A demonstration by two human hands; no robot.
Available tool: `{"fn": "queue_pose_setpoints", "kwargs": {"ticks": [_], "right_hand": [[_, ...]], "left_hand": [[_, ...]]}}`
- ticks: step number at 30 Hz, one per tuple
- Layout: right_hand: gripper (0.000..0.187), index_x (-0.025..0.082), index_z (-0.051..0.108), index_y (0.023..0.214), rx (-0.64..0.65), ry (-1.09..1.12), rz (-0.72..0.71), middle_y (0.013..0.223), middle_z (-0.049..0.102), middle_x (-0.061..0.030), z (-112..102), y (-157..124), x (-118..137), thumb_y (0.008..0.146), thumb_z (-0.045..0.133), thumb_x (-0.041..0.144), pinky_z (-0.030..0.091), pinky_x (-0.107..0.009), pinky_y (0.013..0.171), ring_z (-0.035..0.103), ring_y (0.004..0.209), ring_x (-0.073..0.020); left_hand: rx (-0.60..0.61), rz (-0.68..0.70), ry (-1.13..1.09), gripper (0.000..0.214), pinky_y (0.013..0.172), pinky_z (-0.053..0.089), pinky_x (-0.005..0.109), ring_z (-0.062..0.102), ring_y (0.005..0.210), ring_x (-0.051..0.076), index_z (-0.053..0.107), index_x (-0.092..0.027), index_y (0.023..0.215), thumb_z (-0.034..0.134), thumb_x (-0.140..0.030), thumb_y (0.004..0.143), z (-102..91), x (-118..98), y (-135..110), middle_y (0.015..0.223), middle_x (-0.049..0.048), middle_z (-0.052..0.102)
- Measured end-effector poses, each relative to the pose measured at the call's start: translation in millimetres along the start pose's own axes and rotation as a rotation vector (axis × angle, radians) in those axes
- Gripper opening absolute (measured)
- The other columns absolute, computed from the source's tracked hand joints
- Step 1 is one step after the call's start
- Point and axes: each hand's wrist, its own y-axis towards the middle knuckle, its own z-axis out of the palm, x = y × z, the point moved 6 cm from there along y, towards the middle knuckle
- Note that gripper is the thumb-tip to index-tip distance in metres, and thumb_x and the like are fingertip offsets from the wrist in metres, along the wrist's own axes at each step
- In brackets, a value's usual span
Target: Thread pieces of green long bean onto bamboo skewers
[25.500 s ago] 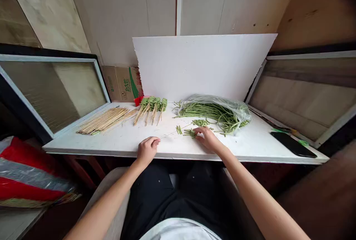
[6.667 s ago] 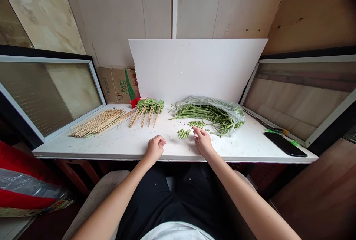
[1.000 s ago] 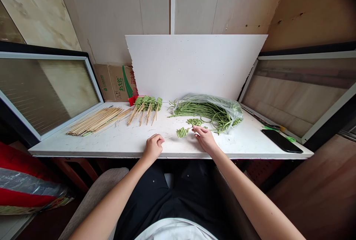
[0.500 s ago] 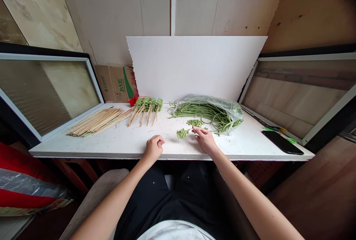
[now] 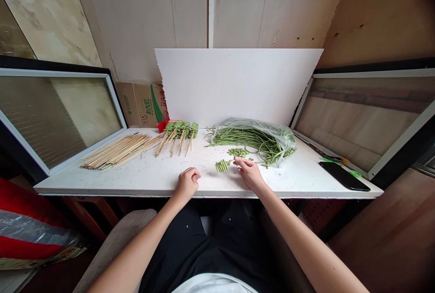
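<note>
My left hand (image 5: 187, 182) is closed around the bare end of a thin bamboo skewer (image 5: 209, 171) above the front of the white table. Folded green beans (image 5: 222, 165) are threaded in a row near the skewer's other end. My right hand (image 5: 249, 170) pinches a green bean's loose end (image 5: 232, 161) just right of that row; the skewer tip there is too small to make out. Behind the right hand lies a small pile of cut bean pieces (image 5: 238, 152). A clear plastic bag (image 5: 260, 125) of long green beans (image 5: 243, 136) rests further back.
Bare bamboo skewers (image 5: 118, 149) lie in a heap on the left. Several finished bean skewers (image 5: 180, 129) sit beside them, near a red item (image 5: 162, 126) and a cardboard box (image 5: 139, 104). A black phone (image 5: 345, 175) lies at the right edge of the white table (image 5: 152, 185).
The view has tilted slightly, so the whole scene sits a little lower. Both hands keep nearly the same places, with the bean skewer between them.
</note>
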Motion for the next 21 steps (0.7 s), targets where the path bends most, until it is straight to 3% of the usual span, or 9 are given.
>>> {"fn": "queue_pose_setpoints", "kwargs": {"ticks": [8,14,21], "right_hand": [[0.041,0.023,0.083,0.087,-0.018,-0.021,-0.015,0.098,0.079,-0.0088,-1.7,0.5,-3.4,0.073,0.086,0.061,0.046,-0.031,0.069,0.069,0.094,-0.0248],[0.036,0.023,0.082,0.078,0.067,-0.053,-0.053,0.090,0.079,-0.0070,22.2,-12.8,0.3,0.069,0.091,0.057,0.049,-0.035,0.084,0.069,0.094,-0.0258],[0.044,0.022,0.082,0.084,0.030,-0.048,-0.026,0.096,0.078,-0.0077,27.5,-15.6,-3.9,0.069,0.089,0.062,0.047,-0.032,0.071,0.065,0.085,-0.0234]], "left_hand": [[-0.001,0.006,0.012,0.024,0.068,0.047,0.027,0.064,0.071,0.017,0.063,-0.020,0.071,0.052,-0.001,0.083,0.1,1.1,-0.1,0.074,0.0020,0.068],[-0.002,-0.004,0.003,0.024,0.068,0.048,0.027,0.065,0.071,0.018,0.064,-0.020,0.072,0.054,-0.002,0.083,0.3,-1.9,0.2,0.074,0.0024,0.070],[-0.025,-0.045,-0.039,0.021,0.069,0.050,0.027,0.067,0.073,0.018,0.064,-0.020,0.073,0.056,-0.004,0.085,-1.7,-0.7,0.0,0.076,0.0026,0.072]]}}
